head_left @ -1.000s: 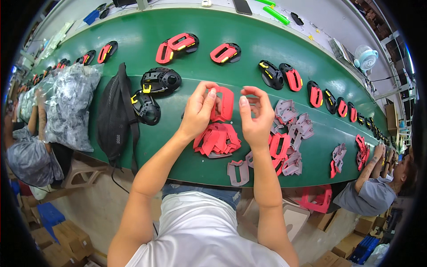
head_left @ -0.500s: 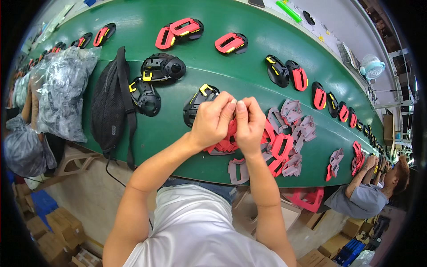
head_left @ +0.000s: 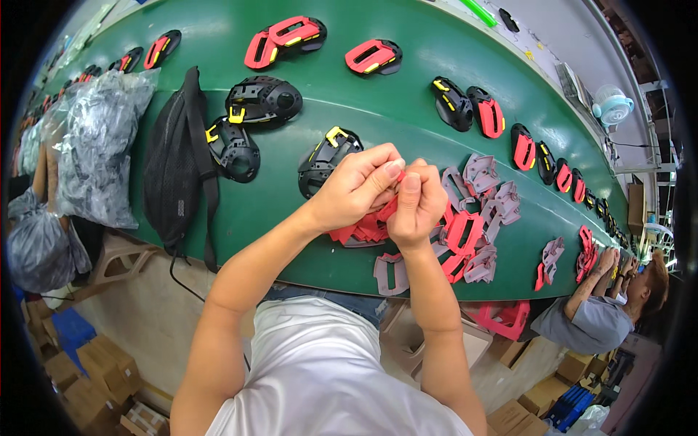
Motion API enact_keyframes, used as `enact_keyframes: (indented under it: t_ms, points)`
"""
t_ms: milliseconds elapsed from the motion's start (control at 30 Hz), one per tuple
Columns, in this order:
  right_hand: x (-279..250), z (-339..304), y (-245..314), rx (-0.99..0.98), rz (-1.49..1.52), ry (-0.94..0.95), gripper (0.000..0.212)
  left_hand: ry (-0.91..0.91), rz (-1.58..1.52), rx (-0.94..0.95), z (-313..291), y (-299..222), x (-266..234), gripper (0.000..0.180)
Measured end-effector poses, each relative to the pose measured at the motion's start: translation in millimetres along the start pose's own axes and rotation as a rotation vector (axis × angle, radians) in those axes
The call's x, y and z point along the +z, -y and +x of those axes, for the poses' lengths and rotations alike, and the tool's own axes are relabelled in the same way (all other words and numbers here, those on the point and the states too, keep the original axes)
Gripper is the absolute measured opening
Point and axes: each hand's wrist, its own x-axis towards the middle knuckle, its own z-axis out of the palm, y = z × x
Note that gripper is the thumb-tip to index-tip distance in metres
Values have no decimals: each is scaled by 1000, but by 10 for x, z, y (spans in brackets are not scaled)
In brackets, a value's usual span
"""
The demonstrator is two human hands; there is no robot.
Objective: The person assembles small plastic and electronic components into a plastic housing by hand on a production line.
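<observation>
My left hand (head_left: 358, 186) and my right hand (head_left: 417, 205) are closed and close together above the bench, thumbs up. A sliver of red plastic part (head_left: 400, 176) shows between their fingertips; the fingers hide the rest. Below them lies a heap of red plastic covers (head_left: 360, 231). To its right, grey and red covers (head_left: 465, 231) are piled, some with their grey undersides up. Just left of my left hand sits a black plastic shell (head_left: 317, 171) with a yellow clip. Two more black shells (head_left: 263, 100) with yellow clips lie farther left.
The green bench (head_left: 291, 247) carries assembled red-and-black pieces (head_left: 373, 56) along its far side. A black bag (head_left: 171, 171) and a clear bag of parts (head_left: 98, 152) lie at left. Another person (head_left: 592, 320) works at far right. Cardboard boxes (head_left: 109, 363) stand on the floor.
My hands have shifted slightly, the right one to the right and down, and a bit of red now shows between the fingertips. The whole view has moved slightly.
</observation>
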Motion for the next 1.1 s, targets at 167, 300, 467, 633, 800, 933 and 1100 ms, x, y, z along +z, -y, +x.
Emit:
enact_keyframes:
  t_ms: [167,300,467,633,800,933,1100]
  points:
    - [101,-76,70,160,266,-50,22,-62,348,221,-51,-47,25,24]
    - [122,-102,132,216,233,-70,22,-178,523,390,-50,69,91,23]
    - [85,-88,112,296,289,-92,24,-242,562,498,-43,63,142,22]
    - [61,-59,30,148,211,-61,22,-193,277,160,-39,36,82,23]
    - [40,-45,60,143,114,-22,20,-208,272,200,-29,58,69,23]
    - [21,-71,107,155,89,8,20,-193,314,198,-89,27,85,23]
    - [-26,10,150,213,115,55,21,-314,405,204,-79,-12,73,18]
